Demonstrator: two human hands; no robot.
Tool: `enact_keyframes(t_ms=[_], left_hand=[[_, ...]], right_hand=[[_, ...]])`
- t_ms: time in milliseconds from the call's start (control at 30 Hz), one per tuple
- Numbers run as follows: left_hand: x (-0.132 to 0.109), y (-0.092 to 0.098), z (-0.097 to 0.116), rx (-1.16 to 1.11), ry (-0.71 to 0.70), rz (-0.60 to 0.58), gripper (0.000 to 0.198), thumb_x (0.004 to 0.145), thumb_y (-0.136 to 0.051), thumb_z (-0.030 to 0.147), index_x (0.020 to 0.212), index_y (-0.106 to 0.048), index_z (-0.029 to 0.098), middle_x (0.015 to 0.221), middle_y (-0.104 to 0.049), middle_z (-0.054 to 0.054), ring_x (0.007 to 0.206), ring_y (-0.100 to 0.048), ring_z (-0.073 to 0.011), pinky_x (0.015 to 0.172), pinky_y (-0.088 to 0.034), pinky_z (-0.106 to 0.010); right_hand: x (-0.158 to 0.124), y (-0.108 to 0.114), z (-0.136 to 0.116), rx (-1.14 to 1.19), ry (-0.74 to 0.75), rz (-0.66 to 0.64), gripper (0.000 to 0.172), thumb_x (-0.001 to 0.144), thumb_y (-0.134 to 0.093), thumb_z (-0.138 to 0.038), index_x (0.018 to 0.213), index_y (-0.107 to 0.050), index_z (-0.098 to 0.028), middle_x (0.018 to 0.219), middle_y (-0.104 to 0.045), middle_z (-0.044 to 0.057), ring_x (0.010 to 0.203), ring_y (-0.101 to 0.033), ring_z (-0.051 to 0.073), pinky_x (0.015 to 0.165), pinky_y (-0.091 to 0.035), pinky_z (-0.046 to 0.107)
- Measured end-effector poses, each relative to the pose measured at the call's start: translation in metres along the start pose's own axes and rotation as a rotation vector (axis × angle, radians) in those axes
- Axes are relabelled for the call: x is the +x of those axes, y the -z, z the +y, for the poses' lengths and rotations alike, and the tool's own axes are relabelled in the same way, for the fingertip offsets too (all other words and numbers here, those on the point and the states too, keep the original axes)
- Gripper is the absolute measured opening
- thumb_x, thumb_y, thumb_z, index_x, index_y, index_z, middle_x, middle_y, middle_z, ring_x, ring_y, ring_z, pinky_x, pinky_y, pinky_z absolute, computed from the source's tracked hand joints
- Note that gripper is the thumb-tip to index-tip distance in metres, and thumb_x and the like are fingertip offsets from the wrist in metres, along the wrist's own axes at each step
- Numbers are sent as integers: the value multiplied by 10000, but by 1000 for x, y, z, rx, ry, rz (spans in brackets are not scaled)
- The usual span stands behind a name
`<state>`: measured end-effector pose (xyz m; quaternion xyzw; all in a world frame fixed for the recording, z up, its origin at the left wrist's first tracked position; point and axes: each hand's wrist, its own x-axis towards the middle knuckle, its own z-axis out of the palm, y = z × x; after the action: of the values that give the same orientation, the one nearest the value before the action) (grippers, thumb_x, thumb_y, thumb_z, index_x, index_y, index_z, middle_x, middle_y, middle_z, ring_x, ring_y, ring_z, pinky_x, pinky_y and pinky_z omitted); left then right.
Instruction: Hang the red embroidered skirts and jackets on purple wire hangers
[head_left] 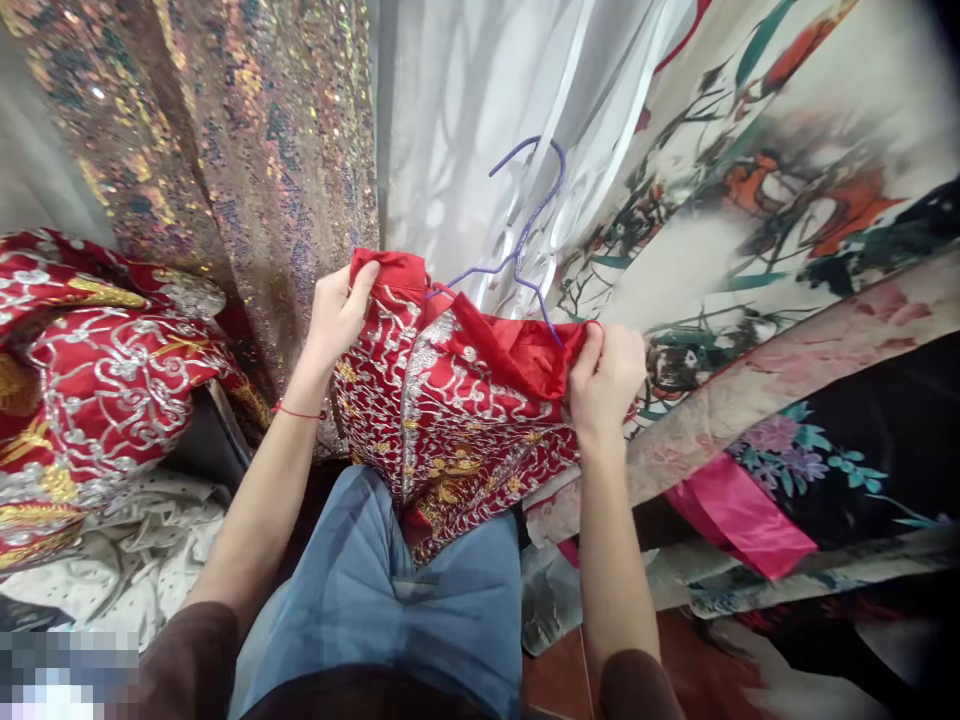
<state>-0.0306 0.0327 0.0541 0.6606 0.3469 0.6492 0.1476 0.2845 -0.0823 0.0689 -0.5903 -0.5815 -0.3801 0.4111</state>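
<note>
At the frame's centre, the left hand (339, 312) and right hand (613, 372) are pinching opposite top ends of a red embroidered garment (466, 400), the purple hanger (517, 256) appearing partly fitted, its full seating seemingly remaining.

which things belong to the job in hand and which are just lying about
In use:
red garment, held by left hand and right hand
purple hanger at its top edge

Just around:
embroidered red cloth at left
sequinned cloth
dotted cloth
pink cloth
</note>
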Motion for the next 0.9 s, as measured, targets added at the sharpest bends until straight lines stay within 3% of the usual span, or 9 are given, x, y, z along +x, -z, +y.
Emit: enact_keyframes(t_ms=[133,233,367,467,533,600,667,767,900], left_hand=[[19,15,-9,-126,105,-18,493,902,-506,613,644,-548,195,578,-524,10,574,-507,-115,549,-417,-247],[29,17,-19,-210,195,-81,506,872,-533,642,653,-578,188,586,-574,-6,587,-545,-121,559,-445,-245],[29,13,-26,-263,300,-198,512,859,-542,651,691,-634,177,619,-642,-33,613,-596,-140,582,-476,-258],[24,10,-25,-309,340,-235,512,845,-559,656,721,-656,168,648,-669,-37,624,-620,-144,611,-497,-266],[19,7,-23,-338,341,-237,516,835,-567,663,744,-663,164,668,-681,-39,637,-632,-146,637,-508,-271],[13,4,-20,-354,348,-257,521,826,-573,671,757,-665,163,676,-687,-41,644,-639,-152,648,-512,-275],[7,1,-17,-360,365,-289,527,817,-577,679,748,-662,164,669,-685,-40,632,-635,-156,632,-508,-276],[-1,-3,-11,-366,360,-269,524,814,-578,681,725,-654,169,665,-683,-30,618,-621,-151,613,-498,-271],[-10,-4,-2,-365,325,-197,494,833,-579,651,724,-647,174,666,-676,-19,628,-619,-144,612,-491,-262]], right_hand=[[-5,-5,-19,81,-239,418,453,1033,-190,-417,770,-497,-214,744,-484,62,734,-523,208,709,-417,367],[-12,-12,-18,116,-300,537,444,1029,-207,-417,773,-507,-213,740,-486,67,750,-534,226,737,-424,403],[-23,-31,-20,100,-147,375,402,1014,-241,-391,968,-564,-157,896,-582,136,899,-586,254,830,-449,455],[-34,-38,-26,37,-56,386,398,989,-297,-370,1194,-506,-100,1173,-564,236,1160,-530,296,954,-426,516],[-42,-38,-32,-29,-42,382,406,972,-319,-357,1190,-518,-79,1260,-519,293,1237,-472,313,987,-405,530],[-53,-38,-41,-38,24,251,360,951,-353,-364,1035,-599,-114,1173,-571,290,1157,-508,308,940,-422,508],[-65,-39,-55,35,174,55,299,921,-429,-399,845,-627,-189,955,-650,185,963,-577,248,847,-452,432],[-79,-42,-89,225,351,-253,229,928,-467,-337,864,-655,-222,801,-670,55,777,-599,159,726,-449,300],[-76,-42,-139,289,101,-455,331,993,-410,-353,1068,-636,-123,900,-699,99,813,-637,157,693,-436,251]])
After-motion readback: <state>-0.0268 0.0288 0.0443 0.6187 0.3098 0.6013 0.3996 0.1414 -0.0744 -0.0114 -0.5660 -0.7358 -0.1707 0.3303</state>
